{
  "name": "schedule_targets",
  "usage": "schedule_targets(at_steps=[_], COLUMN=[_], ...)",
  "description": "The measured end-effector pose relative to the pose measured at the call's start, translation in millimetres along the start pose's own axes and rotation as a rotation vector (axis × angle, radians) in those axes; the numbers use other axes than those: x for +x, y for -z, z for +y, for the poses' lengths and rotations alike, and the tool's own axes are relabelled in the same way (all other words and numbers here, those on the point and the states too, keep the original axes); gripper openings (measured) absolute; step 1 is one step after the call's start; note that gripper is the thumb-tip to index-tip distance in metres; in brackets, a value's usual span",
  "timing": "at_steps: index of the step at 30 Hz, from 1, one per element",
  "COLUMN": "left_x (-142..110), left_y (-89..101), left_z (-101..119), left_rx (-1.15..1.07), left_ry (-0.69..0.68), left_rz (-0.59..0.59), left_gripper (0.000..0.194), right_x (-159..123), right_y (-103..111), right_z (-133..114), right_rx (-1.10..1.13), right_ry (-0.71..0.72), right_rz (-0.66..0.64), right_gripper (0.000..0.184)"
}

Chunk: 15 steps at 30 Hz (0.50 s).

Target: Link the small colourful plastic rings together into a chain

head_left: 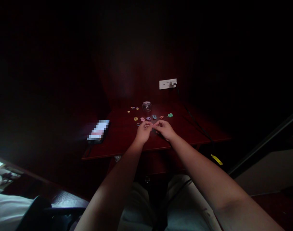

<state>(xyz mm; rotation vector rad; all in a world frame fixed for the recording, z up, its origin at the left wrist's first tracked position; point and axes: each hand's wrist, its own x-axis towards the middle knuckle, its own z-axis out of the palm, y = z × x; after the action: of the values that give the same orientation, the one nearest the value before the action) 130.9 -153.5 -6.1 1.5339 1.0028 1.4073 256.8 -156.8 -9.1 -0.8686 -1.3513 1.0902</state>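
My left hand (144, 131) and my right hand (164, 129) meet above the front part of the dark red table (127, 141). Thumb and fingers of each are pinched together, their tips touching or nearly so. Something small and pinkish may lie between them, too small to make out. Just beyond the fingertips runs a row of small coloured loops like elastic hair bands: a yellow bunch (136, 118), a pink bunch (142, 119), a purple bunch (148, 118), a blue bunch (154, 117), an orange bunch (161, 117) and a green bunch (170, 115). One dark loop (138, 124) lies beside my left hand.
Behind the row stands a clear lidded jar (147, 106). Several loose loops (133, 108) lie to its left. A lit phone (98, 130) rests at the table's left side. From the wall socket (168, 84), a black cable (196, 122) runs down the right.
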Motion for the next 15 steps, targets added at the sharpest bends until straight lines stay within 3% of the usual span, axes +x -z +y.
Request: schedule_targets(at_steps=[15], left_x=[-0.1], left_y=[-0.3], left_z=[-0.3], left_rx=[0.017], left_ry=[-0.007], left_rz=[0.018], left_gripper=[0.006], right_x=[0.7], right_y=[0.9], right_z=[1.5], right_rx=[-0.001], right_ry=[-0.005], right_rz=[0.011], right_gripper=[0.029])
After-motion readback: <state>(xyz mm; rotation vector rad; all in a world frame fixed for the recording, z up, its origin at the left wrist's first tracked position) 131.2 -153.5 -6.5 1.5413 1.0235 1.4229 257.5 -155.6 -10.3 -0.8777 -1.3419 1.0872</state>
